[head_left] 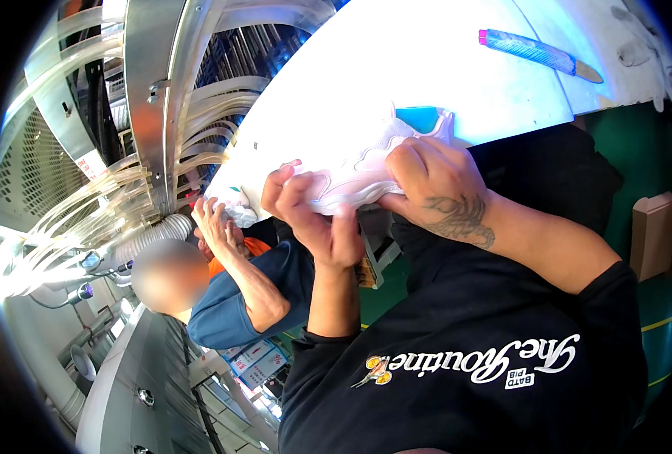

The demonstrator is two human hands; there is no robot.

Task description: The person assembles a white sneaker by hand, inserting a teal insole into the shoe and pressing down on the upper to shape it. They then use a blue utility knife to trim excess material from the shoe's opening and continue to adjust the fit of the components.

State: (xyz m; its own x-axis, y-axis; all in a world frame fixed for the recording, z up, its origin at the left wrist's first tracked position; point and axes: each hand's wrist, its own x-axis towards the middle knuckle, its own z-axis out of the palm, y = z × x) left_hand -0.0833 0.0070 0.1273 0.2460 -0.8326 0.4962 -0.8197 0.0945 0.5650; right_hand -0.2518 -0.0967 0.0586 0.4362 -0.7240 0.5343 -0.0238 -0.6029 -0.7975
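Note:
I hold a white sports shoe (362, 170) with a pale pink tint and a light blue inside at the edge of a white table (396, 68). My left hand (309, 216) grips its toe end from below. My right hand (434, 181) clasps its heel side, fingers curled over the upper. Both forearms come out of black sleeves.
A knife with a blue ribbed handle (536, 53) lies on the table's far part. A co-worker in a blue top (252, 291) handles a white item (234, 208) at the same table edge. Clear hoses and a metal frame (150, 98) fill the left. A brown box (652, 234) stands right.

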